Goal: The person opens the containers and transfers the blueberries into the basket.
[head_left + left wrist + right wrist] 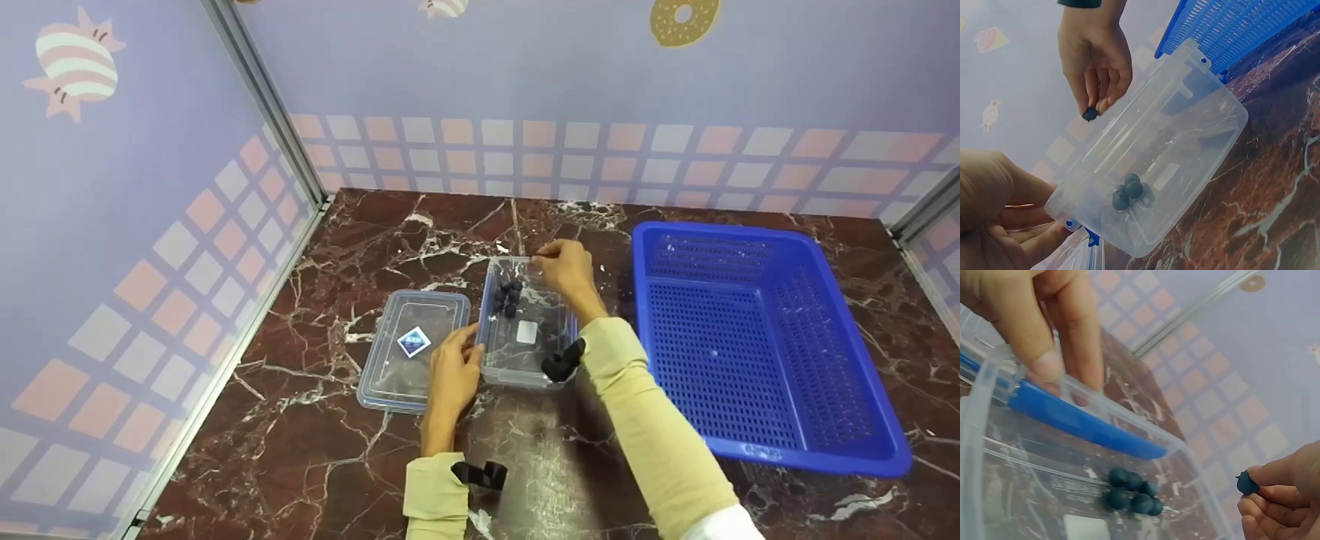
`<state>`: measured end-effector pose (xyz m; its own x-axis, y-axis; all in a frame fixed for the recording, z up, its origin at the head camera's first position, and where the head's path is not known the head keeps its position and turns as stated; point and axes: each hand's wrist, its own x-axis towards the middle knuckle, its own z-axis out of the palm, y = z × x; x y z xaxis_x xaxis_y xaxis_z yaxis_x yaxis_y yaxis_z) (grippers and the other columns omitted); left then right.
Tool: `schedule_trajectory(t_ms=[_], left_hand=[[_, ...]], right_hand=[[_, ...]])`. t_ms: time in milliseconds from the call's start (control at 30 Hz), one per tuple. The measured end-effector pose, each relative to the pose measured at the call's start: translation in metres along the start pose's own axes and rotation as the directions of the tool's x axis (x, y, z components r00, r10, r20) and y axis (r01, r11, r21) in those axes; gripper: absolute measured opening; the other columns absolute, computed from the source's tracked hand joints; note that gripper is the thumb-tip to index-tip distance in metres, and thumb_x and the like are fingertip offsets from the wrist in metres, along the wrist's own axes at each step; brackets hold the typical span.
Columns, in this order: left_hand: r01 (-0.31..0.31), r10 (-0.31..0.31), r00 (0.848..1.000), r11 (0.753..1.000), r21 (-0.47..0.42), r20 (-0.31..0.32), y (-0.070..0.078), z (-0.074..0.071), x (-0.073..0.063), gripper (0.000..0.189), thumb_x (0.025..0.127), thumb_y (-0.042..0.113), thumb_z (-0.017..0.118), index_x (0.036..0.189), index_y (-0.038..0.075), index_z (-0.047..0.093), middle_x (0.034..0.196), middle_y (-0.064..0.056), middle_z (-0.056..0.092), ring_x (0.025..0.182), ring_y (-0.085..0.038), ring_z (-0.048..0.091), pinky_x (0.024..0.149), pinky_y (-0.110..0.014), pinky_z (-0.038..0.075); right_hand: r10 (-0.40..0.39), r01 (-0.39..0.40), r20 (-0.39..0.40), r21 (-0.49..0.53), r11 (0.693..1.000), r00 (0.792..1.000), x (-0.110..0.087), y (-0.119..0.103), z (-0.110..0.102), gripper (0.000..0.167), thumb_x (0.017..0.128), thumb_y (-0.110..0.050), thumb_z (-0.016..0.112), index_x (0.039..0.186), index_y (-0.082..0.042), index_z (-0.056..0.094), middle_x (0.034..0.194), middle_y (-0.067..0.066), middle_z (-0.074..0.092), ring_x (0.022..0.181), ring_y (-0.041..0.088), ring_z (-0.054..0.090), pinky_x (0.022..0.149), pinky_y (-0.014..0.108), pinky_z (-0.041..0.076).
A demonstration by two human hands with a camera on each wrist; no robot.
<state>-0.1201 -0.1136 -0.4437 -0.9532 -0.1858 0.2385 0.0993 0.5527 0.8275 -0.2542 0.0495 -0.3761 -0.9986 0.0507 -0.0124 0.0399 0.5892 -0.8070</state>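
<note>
A clear plastic container (pixel 517 375) with blue side latches stands on the dark marbled table, a small cluster of blueberries (pixel 510 298) on its floor. Above its far right end, my right hand (pixel 566 268) pinches one blueberry (pixel 1247 483) between thumb and fingertips. The held berry also shows below the fingertips in the left wrist view. Against the container's left wall rests my left hand (pixel 455 371), fingers fairly straight, near the blue latch (pixel 1084 422). Its thumb and fingers are at the container's outer side in the left wrist view (pixel 1010 208).
A clear lid (pixel 386 375) with blue edging and a diamond label lies left of the container, partly behind my left hand. On the right stands a large blue plastic basket (pixel 780 454). Patterned panels (pixel 480 82) enclose the table's back and sides.
</note>
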Motion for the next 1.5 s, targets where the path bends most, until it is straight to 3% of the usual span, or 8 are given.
schedule_trajectory(t_ms=[400, 567, 700, 833, 1033, 1333, 1433, 1500], left_hand=[[0.016, -0.016, 1.000, 0.999, -0.033, 0.015, 0.001, 0.000, -0.001, 0.034, 0.088, 0.001, 0.061, 0.122, -0.005, 0.061, 0.119, -0.018, 0.064, 0.100, -0.028, 0.067, 0.089, -0.033, 0.054], [-0.012, 0.013, 1.000, 0.999, -0.036, 0.009, -0.001, 0.000, -0.001, 0.033, 0.088, -0.001, 0.060, 0.120, -0.007, 0.061, 0.115, -0.020, 0.065, 0.099, -0.031, 0.067, 0.088, -0.035, 0.055], [-0.027, 0.027, 1.000, 0.999, -0.023, 0.011, -0.002, 0.000, 0.000, 0.033, 0.088, 0.000, 0.061, 0.120, -0.007, 0.061, 0.114, -0.020, 0.065, 0.098, -0.032, 0.067, 0.087, -0.037, 0.055], [-0.014, 0.015, 1.000, 1.000, -0.013, 0.015, -0.001, -0.001, 0.000, 0.034, 0.088, 0.001, 0.061, 0.121, -0.005, 0.061, 0.114, -0.019, 0.065, 0.098, -0.031, 0.067, 0.087, -0.038, 0.055], [-0.005, 0.005, 1.000, 1.000, 0.005, 0.011, -0.001, 0.000, 0.000, 0.034, 0.088, 0.003, 0.062, 0.121, -0.003, 0.062, 0.114, -0.017, 0.066, 0.097, -0.028, 0.067, 0.088, -0.037, 0.055], [-0.002, 0.002, 1.000, 1.000, -0.012, 0.007, -0.001, 0.000, 0.000, 0.033, 0.088, 0.002, 0.061, 0.121, -0.004, 0.062, 0.116, -0.018, 0.065, 0.100, -0.029, 0.067, 0.089, -0.035, 0.055], [0.007, -0.007, 1.000, 1.000, -0.019, 0.010, -0.001, 0.000, 0.000, 0.034, 0.088, 0.002, 0.061, 0.121, -0.004, 0.062, 0.116, -0.018, 0.065, 0.099, -0.029, 0.067, 0.089, -0.036, 0.055], [0.009, -0.009, 1.000, 1.000, -0.019, 0.011, -0.001, 0.001, -0.001, 0.034, 0.088, 0.002, 0.061, 0.121, -0.004, 0.061, 0.115, -0.018, 0.065, 0.098, -0.028, 0.067, 0.088, -0.036, 0.055]], right_hand=[[0.025, -0.024, -0.022, 0.073, 0.997, 0.999, 0.015, 0.002, -0.053, 0.025, 0.089, -0.017, 0.066, 0.111, -0.004, 0.069, 0.110, 0.014, 0.069, 0.094, 0.020, 0.062, 0.086, 0.031, 0.051], [0.045, -0.040, -0.035, 0.131, 0.991, 0.998, 0.020, 0.007, -0.083, 0.029, 0.091, -0.016, 0.064, 0.115, -0.001, 0.066, 0.115, 0.016, 0.065, 0.091, 0.015, 0.057, 0.083, 0.026, 0.049], [0.066, -0.056, -0.073, 0.134, 0.989, 0.995, 0.023, 0.019, -0.105, 0.031, 0.091, -0.019, 0.064, 0.115, 0.000, 0.066, 0.109, 0.012, 0.066, 0.084, 0.009, 0.056, 0.076, 0.022, 0.048], [0.101, -0.079, -0.089, 0.218, 0.973, 0.991, 0.025, 0.036, -0.121, 0.031, 0.090, -0.018, 0.065, 0.114, 0.001, 0.066, 0.092, 0.002, 0.066, 0.078, 0.006, 0.060, 0.073, 0.020, 0.049], [0.168, -0.135, -0.051, 0.396, 0.908, 0.984, 0.026, 0.059, -0.134, 0.034, 0.091, -0.015, 0.063, 0.118, 0.005, 0.060, 0.076, -0.012, 0.062, 0.072, 0.001, 0.060, 0.071, 0.014, 0.052], [0.238, -0.212, -0.028, 0.362, 0.908, 0.971, 0.031, 0.093, -0.141, 0.039, 0.091, -0.013, 0.062, 0.123, 0.008, 0.057, 0.060, -0.020, 0.057, 0.061, -0.005, 0.057, 0.062, 0.010, 0.050], [0.294, -0.283, 0.025, 0.363, 0.888, 0.955, 0.031, 0.112, -0.139, 0.040, 0.091, -0.011, 0.061, 0.125, 0.009, 0.055, 0.056, -0.018, 0.056, 0.054, -0.005, 0.053, 0.058, 0.011, 0.047], [0.333, -0.335, 0.071, 0.369, 0.867, 0.940, 0.029, 0.125, -0.138, 0.031, 0.091, -0.010, 0.060, 0.119, 0.005, 0.059, 0.055, -0.016, 0.055, 0.051, -0.004, 0.051, 0.054, 0.012, 0.045]])
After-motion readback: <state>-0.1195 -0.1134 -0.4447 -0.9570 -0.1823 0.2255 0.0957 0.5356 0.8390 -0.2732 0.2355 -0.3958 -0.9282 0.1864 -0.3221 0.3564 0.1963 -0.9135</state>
